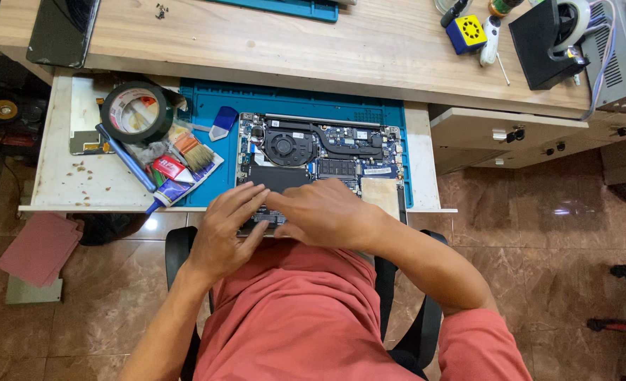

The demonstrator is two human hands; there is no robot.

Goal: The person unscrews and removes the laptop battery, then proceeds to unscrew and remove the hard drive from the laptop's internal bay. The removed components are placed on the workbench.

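- Left hand lies flat, fingers spread, on the open laptop's near edge, gripping nothing.
- Right hand rests beside it, fingers loosely bent on the black battery area.
- Laptop sits on a blue mat, on the desk's pull-out tray.
- Tape roll lies at the tray's left.

I see a pull-out white shelf under the wooden tabletop. A blue mat covers its middle; a tape roll, brush and tube lie toward its left edge.
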